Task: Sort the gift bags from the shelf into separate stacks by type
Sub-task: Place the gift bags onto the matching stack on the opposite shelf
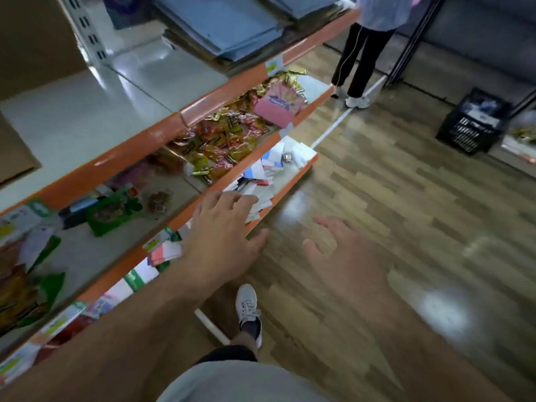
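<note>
The shelf (220,92) stands left, the floor (406,227) right. Of 3 tiers, flat bags (232,27) lie stacked on the top, packets (226,140) on the middle, envelopes (261,172) on the lowest. A crate (472,123) stands on the floor far right.

Glossy wood-plank floor (406,227), orange-edged shelving (139,140) at left, black crate (470,123) far right.

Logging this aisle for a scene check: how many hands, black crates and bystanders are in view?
Hands: 2, left hand and right hand
Black crate: 1
Bystander: 1
Total: 4
</note>
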A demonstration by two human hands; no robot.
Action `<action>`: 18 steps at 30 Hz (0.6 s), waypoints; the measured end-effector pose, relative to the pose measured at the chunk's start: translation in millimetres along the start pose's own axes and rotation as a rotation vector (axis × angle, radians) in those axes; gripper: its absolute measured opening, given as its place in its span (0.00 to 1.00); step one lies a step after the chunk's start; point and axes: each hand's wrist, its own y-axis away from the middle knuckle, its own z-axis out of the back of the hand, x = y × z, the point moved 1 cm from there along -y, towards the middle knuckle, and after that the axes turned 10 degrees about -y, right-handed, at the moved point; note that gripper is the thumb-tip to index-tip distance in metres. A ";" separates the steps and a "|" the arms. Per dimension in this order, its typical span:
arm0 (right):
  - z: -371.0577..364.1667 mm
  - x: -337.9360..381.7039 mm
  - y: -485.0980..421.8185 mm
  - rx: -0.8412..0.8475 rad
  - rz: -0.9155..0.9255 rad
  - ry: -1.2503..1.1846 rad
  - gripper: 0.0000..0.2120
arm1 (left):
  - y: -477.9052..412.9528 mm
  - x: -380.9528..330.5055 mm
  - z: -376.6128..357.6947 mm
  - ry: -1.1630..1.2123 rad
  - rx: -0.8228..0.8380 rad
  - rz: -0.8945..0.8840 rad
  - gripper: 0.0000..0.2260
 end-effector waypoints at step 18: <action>42.7 92.6 -315.2 -0.035 0.249 -0.026 0.20 | -300.7 26.2 62.8 -0.032 -0.300 0.071 0.25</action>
